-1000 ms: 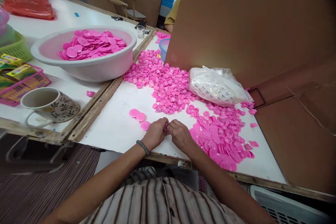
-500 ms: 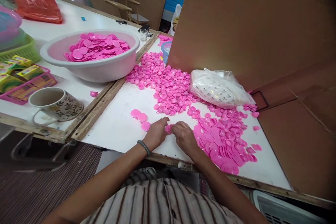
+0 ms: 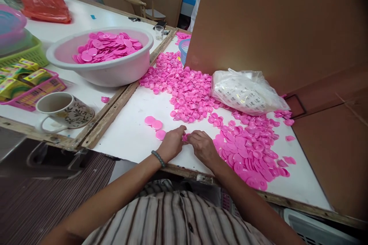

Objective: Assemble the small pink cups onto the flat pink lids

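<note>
Close to the table's front edge, my left hand [image 3: 171, 143] and my right hand [image 3: 202, 145] meet around a small pink plastic piece [image 3: 185, 137]. The fingers of both are closed on it and hide most of its shape. Left of my left hand lie three round pink discs [image 3: 156, 124]. To the right of my right hand spreads a pile of flat pink discs [image 3: 233, 145]. Beyond my hands is a heap of small pink plastic cups [image 3: 191, 99], with more of them mixed in at the right.
A white basin [image 3: 100, 71] of pink discs stands at the left, near a patterned mug [image 3: 77, 113] and a pink basket [image 3: 54, 86] of small boxes. A clear plastic bag [image 3: 247, 92] of printed packets rests against a brown board [image 3: 258, 26]. Wooden strips [image 3: 115, 113] edge the tables.
The view has shifted slightly, so the table's contents sit a little differently in frame. Both hands stay together on the pink piece, with only slight finger movement.
</note>
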Available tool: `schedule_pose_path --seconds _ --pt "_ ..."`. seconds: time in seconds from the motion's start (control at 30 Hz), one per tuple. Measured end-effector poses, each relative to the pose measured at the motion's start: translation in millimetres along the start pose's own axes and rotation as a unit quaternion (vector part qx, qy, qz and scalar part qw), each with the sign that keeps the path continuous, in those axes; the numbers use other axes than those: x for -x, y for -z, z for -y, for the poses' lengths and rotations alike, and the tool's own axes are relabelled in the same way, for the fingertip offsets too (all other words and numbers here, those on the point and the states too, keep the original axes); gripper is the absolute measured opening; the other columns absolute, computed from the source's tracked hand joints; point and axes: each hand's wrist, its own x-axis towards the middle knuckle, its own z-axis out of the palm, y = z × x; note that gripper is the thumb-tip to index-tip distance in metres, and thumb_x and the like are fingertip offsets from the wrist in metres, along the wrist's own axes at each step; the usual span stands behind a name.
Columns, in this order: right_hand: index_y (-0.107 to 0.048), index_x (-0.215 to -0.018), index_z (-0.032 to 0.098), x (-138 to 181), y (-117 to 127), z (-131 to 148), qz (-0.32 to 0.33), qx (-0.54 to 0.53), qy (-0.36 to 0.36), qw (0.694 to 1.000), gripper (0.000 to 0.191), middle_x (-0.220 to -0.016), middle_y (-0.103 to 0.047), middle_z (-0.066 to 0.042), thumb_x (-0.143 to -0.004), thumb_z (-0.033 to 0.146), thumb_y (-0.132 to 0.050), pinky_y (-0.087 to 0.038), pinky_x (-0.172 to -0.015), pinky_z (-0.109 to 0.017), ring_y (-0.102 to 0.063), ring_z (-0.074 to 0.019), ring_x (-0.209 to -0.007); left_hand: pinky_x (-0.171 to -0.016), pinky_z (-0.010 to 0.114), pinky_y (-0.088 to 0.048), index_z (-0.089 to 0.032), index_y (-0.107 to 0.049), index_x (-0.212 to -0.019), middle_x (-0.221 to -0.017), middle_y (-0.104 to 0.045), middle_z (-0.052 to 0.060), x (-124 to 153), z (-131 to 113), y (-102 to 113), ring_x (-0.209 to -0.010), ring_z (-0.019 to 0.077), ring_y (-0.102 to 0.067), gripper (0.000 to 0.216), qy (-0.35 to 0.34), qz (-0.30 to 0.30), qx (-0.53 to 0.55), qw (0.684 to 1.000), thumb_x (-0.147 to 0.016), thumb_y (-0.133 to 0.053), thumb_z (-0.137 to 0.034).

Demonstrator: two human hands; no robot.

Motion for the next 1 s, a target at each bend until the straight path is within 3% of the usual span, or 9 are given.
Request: schedule_pose_path --seconds 0.43,0.53,0.6,0.67,0.73,0.8,0.87,0.93,1.0 --pt "-0.061 -0.073 0.016 -4.2 -2.4 -6.9 -0.001 -0.021 0.019 1.0 0.023 -0.072 -0.062 -0.006 -0.084 0.008 -0.043 -0.033 -0.068 -0.03 -0.05 -0.0177 -0.081 -0.061 0.023 -0.044 -0.017 -0.049 -0.106 -0.084 -0.066 0.004 -2.9 -2.5 3.1 -0.072 0.0166 -0.062 0.044 0.011 0.0 -0.004 1.0 -0.067 -0.068 -0.022" --pt "-0.064 -0.073 0.017 -4.7 -2.3 -9.3 -0.032 -0.149 -0.04 0.988 0.02 -0.074 -0.065 -0.005 -0.083 0.013 -0.048 -0.037 -0.067 -0.027 -0.053 -0.0166 -0.078 -0.063 0.023 -0.044 -0.018 -0.054 -0.101 -0.085 -0.065 0.004 5.4 -6.4 7.4 -0.074 0.0159 -0.06 0.036 0.014 -0.011 0.009 1.0 -0.068 -0.067 -0.026" --pt "-0.066 -0.079 0.018 -4.0 -2.0 -10.3 -0.046 -0.267 -0.095 0.958 0.016 -0.077 -0.066 -0.002 -0.083 0.02 -0.051 -0.04 -0.066 -0.025 -0.056 -0.0149 -0.074 -0.064 0.023 -0.044 -0.018 -0.056 -0.096 -0.086 -0.065 0.004 13.4 -10.5 9.6 -0.074 0.0148 -0.06 0.029 0.022 -0.028 0.045 0.998 -0.07 -0.065 -0.028" --pt "-0.065 -0.09 0.019 -3.3 -0.7 -10.8 -0.041 -0.356 -0.142 0.923 0.017 -0.074 -0.067 0.0 -0.083 0.027 -0.051 -0.041 -0.063 -0.024 -0.057 -0.0134 -0.067 -0.061 0.022 -0.044 -0.017 -0.056 -0.092 -0.078 -0.065 0.003 20.0 -14.9 10.0 -0.068 0.0129 -0.059 0.027 0.053 -0.041 0.116 0.991 -0.071 -0.064 -0.031" --pt "-0.061 -0.104 0.019 -3.0 2.0 -10.9 -0.036 -0.385 -0.16 0.908 0.025 -0.072 -0.066 0.001 -0.085 0.03 -0.048 -0.041 -0.062 -0.024 -0.057 -0.0127 -0.064 -0.053 0.021 -0.043 -0.015 -0.054 -0.088 -0.065 -0.062 0.0 22.5 -18.6 8.9 -0.056 0.0106 -0.056 0.03 0.11 -0.048 0.202 0.972 -0.068 -0.067 -0.033" --pt "-0.057 -0.111 0.02 -3.0 5.8 -11.0 -0.036 -0.362 -0.13 0.922 0.029 -0.083 -0.066 -0.001 -0.086 0.03 -0.047 -0.042 -0.067 -0.025 -0.058 -0.0133 -0.072 -0.046 0.02 -0.042 -0.013 -0.053 -0.083 -0.056 -0.058 -0.001 20.8 -20.7 7.0 -0.046 0.0085 -0.052 0.033 0.18 -0.049 0.272 0.944 -0.064 -0.071 -0.032" --pt "-0.06 -0.108 0.02 -2.9 9.2 -11.4 -0.023 -0.297 -0.057 0.953 0.027 -0.094 -0.063 -0.004 -0.084 0.028 -0.051 -0.041 -0.072 -0.026 -0.056 -0.0154 -0.084 -0.042 0.018 -0.041 -0.012 -0.052 -0.077 -0.051 -0.057 -0.002 16.3 -20.9 5.1 -0.041 0.0075 -0.05 0.033 0.235 -0.051 0.313 0.919 -0.059 -0.074 -0.029" --pt "-0.064 -0.099 0.02 -2.3 11.2 -12.3 0.004 -0.211 0.005 0.977 0.02 -0.094 -0.062 -0.006 -0.081 0.025 -0.056 -0.039 -0.071 -0.026 -0.053 -0.0172 -0.088 -0.04 0.017 -0.04 -0.011 -0.052 -0.073 -0.047 -0.056 -0.002 11.2 -20.2 3.7 -0.038 0.0068 -0.049 0.032 0.272 -0.053 0.338 0.9 -0.057 -0.076 -0.024" --pt "-0.066 -0.089 0.019 -1.4 11.8 -13.4 0.022 -0.141 0.018 0.99 0.013 -0.085 -0.061 -0.006 -0.079 0.022 -0.059 -0.038 -0.067 -0.025 -0.052 -0.0174 -0.085 -0.039 0.017 -0.04 -0.011 -0.052 -0.07 -0.046 -0.056 -0.001 7.3 -19.6 3.1 -0.037 0.0064 -0.049 0.029 0.292 -0.052 0.35 0.888 -0.055 -0.076 -0.019"
